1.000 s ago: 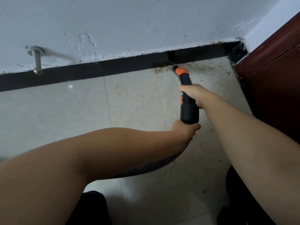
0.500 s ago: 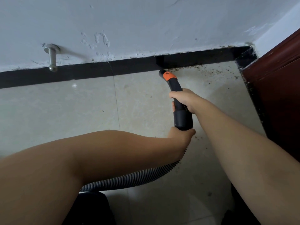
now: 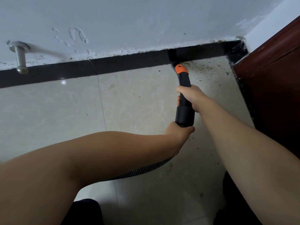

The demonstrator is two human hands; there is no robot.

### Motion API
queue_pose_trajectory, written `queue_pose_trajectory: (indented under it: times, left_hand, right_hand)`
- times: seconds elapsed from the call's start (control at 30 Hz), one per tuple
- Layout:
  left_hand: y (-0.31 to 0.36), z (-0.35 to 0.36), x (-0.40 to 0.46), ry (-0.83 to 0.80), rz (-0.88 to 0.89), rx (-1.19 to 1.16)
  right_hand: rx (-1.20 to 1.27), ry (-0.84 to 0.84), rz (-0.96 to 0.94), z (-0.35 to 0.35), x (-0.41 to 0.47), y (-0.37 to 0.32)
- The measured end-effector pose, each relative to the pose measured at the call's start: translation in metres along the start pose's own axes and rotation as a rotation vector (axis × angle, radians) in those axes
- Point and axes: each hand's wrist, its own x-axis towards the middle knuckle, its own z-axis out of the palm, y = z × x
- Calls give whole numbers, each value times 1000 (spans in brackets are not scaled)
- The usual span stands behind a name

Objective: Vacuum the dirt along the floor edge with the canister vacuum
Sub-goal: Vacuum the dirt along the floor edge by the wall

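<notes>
Mid-sweep along the baseboard (image 3: 129, 65), right hand (image 3: 189, 96) gripping nozzle (image 3: 184, 88), left hand (image 3: 178, 131) gripping hose (image 3: 146, 168); next, rightward into remaining dirt (image 3: 204, 67).

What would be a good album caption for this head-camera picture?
Both hands steer a black vacuum wand, its orange-collared tip at the dark baseboard, toward dirt in the floor corner.

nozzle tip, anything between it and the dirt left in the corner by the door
Nothing visible. The nozzle tip sits at the black baseboard, and the dirt lies on bare tile to its right, up to the wooden door.
</notes>
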Motion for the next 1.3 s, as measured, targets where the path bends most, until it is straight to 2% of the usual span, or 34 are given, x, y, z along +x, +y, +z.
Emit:
queue_pose_trajectory:
  times: [0.33, 0.5, 1.3]
  left_hand:
    - [17, 15, 21, -75, 32, 73]
    - [23, 15, 25, -74, 40, 66]
    - [-32, -47, -24, 98, 3, -136]
  right_hand:
    - [91, 111, -6, -31, 21, -1]
    - [106, 105, 3, -35, 26, -6]
    - [-184, -180, -85, 74, -29, 9]
